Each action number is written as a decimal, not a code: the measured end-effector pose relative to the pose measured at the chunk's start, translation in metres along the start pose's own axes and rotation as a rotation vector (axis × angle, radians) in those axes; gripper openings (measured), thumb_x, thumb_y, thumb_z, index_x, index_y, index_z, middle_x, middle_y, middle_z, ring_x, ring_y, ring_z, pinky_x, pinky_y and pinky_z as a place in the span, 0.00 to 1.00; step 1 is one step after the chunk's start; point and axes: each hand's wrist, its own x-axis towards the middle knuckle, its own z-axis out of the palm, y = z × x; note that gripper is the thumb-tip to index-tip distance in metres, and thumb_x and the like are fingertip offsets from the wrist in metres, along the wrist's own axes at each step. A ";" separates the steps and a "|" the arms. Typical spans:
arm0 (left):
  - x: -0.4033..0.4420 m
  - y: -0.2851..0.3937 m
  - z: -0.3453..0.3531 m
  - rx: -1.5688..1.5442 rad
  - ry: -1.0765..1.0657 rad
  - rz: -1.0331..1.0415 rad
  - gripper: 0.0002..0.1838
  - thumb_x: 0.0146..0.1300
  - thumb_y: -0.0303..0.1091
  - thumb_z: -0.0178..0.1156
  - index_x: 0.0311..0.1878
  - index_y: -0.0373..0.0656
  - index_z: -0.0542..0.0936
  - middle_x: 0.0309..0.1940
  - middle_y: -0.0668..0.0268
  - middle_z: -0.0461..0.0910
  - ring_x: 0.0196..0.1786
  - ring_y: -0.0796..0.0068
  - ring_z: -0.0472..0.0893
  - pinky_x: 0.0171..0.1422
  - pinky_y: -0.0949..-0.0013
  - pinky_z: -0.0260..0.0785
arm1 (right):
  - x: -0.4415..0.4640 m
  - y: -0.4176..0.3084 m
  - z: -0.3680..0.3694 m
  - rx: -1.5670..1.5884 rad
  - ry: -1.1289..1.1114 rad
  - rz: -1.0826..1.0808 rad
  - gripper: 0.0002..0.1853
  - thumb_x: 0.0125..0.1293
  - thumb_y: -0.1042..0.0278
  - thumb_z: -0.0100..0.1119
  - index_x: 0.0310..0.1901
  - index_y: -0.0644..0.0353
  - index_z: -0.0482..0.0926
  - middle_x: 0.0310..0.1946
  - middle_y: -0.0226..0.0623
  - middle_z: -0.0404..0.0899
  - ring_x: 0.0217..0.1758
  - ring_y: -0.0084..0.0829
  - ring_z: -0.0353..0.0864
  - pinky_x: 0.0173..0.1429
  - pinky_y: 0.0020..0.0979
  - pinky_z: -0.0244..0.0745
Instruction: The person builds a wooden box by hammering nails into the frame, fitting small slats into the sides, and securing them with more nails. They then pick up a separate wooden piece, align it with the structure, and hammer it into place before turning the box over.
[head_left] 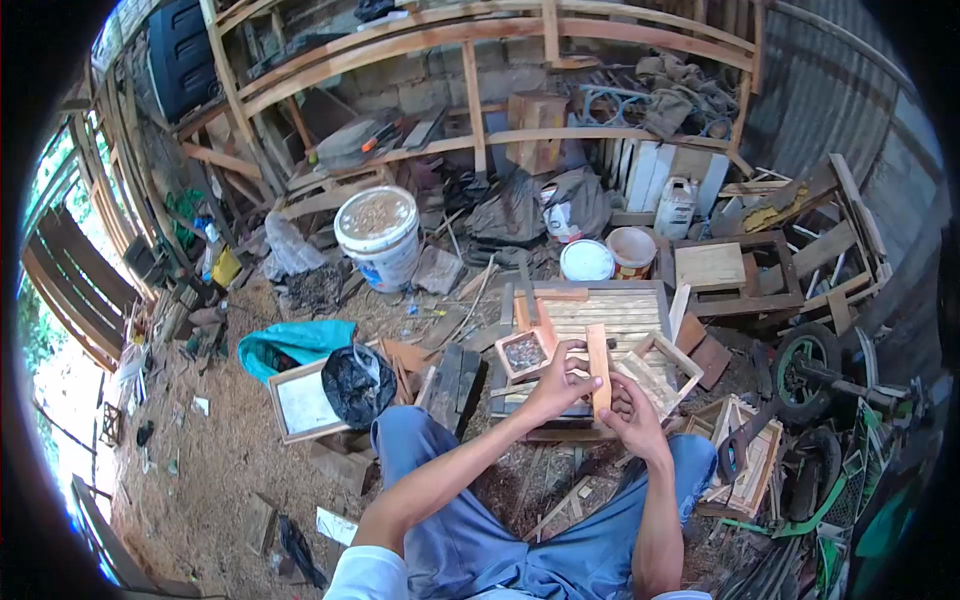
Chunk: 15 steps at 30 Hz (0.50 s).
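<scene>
Both my hands are busy, grasping one wooden strip: left hand point(562, 385) at its left edge about midway up, right hand point(637, 422) curled at the lower right edge. Doing this hold well, my judgement: light fingertip pressure on the edges, thumbs off as much of the broad face as possible, wrists level, strip square to my line of sight. Watch for splinters along the edges; smoother to turn it with both hands together than twist it with one. Strip point(597, 350) sits between the hands, right of frame centre, near upright in the picture, top end sticking up past my fingers, bottom end down by the right hand. Can't tell what the hidden back face looks like. Beyond it, the slatted surface point(625, 312): small box of mixed bits point(524, 354) on it, just left of the strip's upper part, and an open wooden frame point(686, 362) to the right, tilted. Handsaw point(738, 448) lies lower right on a wooden crate point(770, 470). Farther up: white-lidded tub point(587, 262) above the surface, big bucket point(378, 250) upper left of centre, wooden rack point(500, 63) across the top.
</scene>
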 end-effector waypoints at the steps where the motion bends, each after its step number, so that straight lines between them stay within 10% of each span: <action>1: -0.004 -0.002 -0.006 0.014 -0.021 -0.025 0.36 0.63 0.28 0.67 0.68 0.41 0.55 0.46 0.59 0.76 0.42 0.76 0.81 0.44 0.74 0.76 | 0.001 0.002 0.005 -0.005 0.005 0.012 0.32 0.63 0.79 0.63 0.68 0.62 0.63 0.45 0.33 0.76 0.44 0.22 0.77 0.49 0.24 0.75; 15: -0.042 -0.051 -0.081 -0.108 0.177 0.010 0.35 0.65 0.29 0.65 0.71 0.37 0.59 0.44 0.64 0.78 0.43 0.77 0.80 0.50 0.71 0.76 | 0.026 0.008 0.094 -0.038 0.007 0.130 0.27 0.71 0.74 0.55 0.70 0.60 0.62 0.50 0.40 0.76 0.47 0.25 0.79 0.45 0.25 0.79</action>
